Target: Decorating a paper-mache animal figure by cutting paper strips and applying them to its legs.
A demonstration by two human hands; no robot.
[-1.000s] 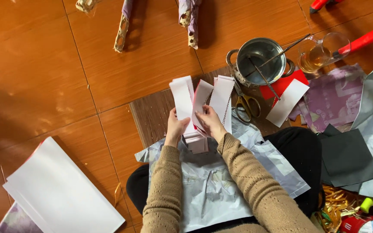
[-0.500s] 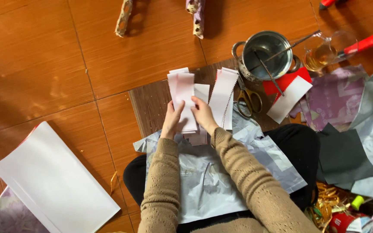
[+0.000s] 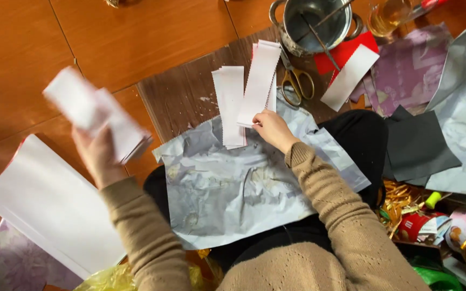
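Note:
My left hand (image 3: 97,157) is out to the left, blurred, gripping a bundle of white paper strips (image 3: 95,116) above a stack of large white sheets (image 3: 49,207). My right hand (image 3: 272,127) rests on the crumpled grey paper (image 3: 238,188) across my lap, its fingers on the lower end of a long white strip (image 3: 258,82). A small stack of white strips (image 3: 231,102) lies just left of it on the brown board (image 3: 182,97).
Scissors (image 3: 296,81) lie by a metal pot (image 3: 315,21) holding sticks. A glass of amber liquid (image 3: 388,15), red and white paper (image 3: 349,62), purple sheets (image 3: 413,67), a dark sheet (image 3: 419,143) and mixed clutter (image 3: 432,226) sit on the right.
My left hand has swung left, carrying a bundle of strips away from the pile. My right hand stays at the board on the remaining strips. The camera view has shifted.

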